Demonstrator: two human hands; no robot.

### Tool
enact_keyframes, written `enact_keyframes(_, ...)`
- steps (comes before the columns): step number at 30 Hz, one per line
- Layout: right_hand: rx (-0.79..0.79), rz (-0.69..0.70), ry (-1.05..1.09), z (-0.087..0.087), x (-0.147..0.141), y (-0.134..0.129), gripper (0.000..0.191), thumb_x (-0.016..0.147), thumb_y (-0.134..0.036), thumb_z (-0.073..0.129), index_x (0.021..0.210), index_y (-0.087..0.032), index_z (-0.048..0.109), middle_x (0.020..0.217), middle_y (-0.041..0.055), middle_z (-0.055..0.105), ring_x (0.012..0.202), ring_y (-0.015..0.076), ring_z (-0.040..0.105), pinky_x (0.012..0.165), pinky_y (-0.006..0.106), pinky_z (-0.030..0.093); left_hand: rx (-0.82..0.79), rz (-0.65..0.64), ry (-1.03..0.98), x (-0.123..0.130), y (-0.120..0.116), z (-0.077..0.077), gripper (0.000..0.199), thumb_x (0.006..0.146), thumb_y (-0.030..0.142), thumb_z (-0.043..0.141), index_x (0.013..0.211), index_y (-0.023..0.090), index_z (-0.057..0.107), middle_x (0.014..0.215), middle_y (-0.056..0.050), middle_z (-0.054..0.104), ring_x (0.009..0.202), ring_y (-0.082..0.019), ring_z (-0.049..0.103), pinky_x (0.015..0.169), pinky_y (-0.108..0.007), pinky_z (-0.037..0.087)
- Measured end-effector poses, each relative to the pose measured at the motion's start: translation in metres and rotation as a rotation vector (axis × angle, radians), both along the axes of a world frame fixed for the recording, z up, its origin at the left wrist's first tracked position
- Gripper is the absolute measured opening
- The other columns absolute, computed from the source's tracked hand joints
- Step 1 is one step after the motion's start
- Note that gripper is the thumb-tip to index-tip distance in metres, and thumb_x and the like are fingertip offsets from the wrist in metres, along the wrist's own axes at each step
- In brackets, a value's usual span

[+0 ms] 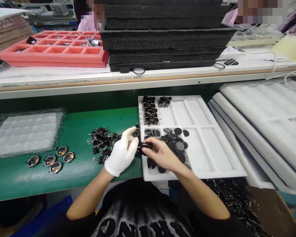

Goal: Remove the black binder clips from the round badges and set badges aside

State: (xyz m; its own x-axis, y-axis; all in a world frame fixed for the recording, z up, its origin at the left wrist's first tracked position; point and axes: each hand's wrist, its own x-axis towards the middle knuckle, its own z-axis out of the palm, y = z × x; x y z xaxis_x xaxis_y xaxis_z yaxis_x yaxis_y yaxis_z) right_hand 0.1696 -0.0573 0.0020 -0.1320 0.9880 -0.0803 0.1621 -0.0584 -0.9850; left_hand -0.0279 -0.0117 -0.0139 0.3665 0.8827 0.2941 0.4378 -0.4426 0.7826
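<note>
My left hand point(122, 154), in a white glove, is closed with its thumb and fingertips against a small dark piece that I cannot make out. Bare and close beside it, my right hand point(162, 154) pinches a black binder clip point(146, 144) over the left edge of the white foam tray point(204, 148). Fingers partly cover the clip. Black and grey round discs point(179, 146) lie piled in the tray's near left compartment. Rows of binder clips point(150, 110) fill part of the far left one. A loose heap of clips point(101, 141) lies left of my gloved hand.
Several round amber lenses point(56, 167) lie on the green table point(81, 179), near a clear plastic tray point(27, 131). White foam trays point(266, 125) are stacked at right. On the shelf stand a red compartment tray point(54, 59) and stacked black foam point(162, 46). More clips point(234, 197) lie below.
</note>
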Motion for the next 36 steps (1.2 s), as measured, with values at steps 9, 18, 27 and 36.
enact_keyframes(9,0.301,-0.301,-0.582,-0.021,0.181,0.142,0.032,0.083,-0.045,0.072,0.103,-0.020,0.072,0.113,0.0128,0.071,0.112,0.0305,0.059,0.095,0.047,0.049,-0.119,0.108,0.085,-0.028,0.004,0.005,0.040,0.104,0.033,0.048,0.143,0.025,0.053,0.124,-0.008,0.072,0.095,-0.019,0.073,0.089,-0.040,0.061)
enact_keyframes(18,0.183,-0.355,-0.714,-0.093,0.195,0.180,0.037,0.084,-0.049,0.071,0.111,-0.023,0.074,0.139,0.0173,0.049,0.135,0.0370,0.039,0.113,0.058,0.034,-0.157,0.096,0.140,-0.044,0.001,-0.003,0.036,0.107,0.037,0.044,0.138,0.026,0.058,0.129,-0.006,0.073,0.109,-0.021,0.073,0.098,-0.040,0.059)
enact_keyframes(27,0.322,-0.332,-0.915,-0.082,0.180,0.166,0.054,0.081,-0.050,0.073,0.125,-0.021,0.062,0.137,0.0198,0.049,0.135,0.0412,0.044,0.114,0.061,0.033,-0.134,0.156,0.136,-0.064,-0.001,-0.001,0.029,0.105,0.038,0.049,0.125,0.026,0.065,0.110,-0.004,0.076,0.092,-0.019,0.072,0.082,-0.036,0.058)
enact_keyframes(36,-0.160,-0.125,-1.031,-0.077,0.257,0.064,0.039,0.073,-0.056,0.074,0.099,-0.028,0.072,0.102,0.0202,0.066,0.064,0.0298,0.069,0.068,0.053,0.054,0.105,0.917,0.052,-0.178,-0.002,-0.043,0.057,0.095,0.047,0.062,0.060,0.024,0.024,0.057,0.007,0.023,0.055,-0.011,0.027,0.057,-0.029,0.026)
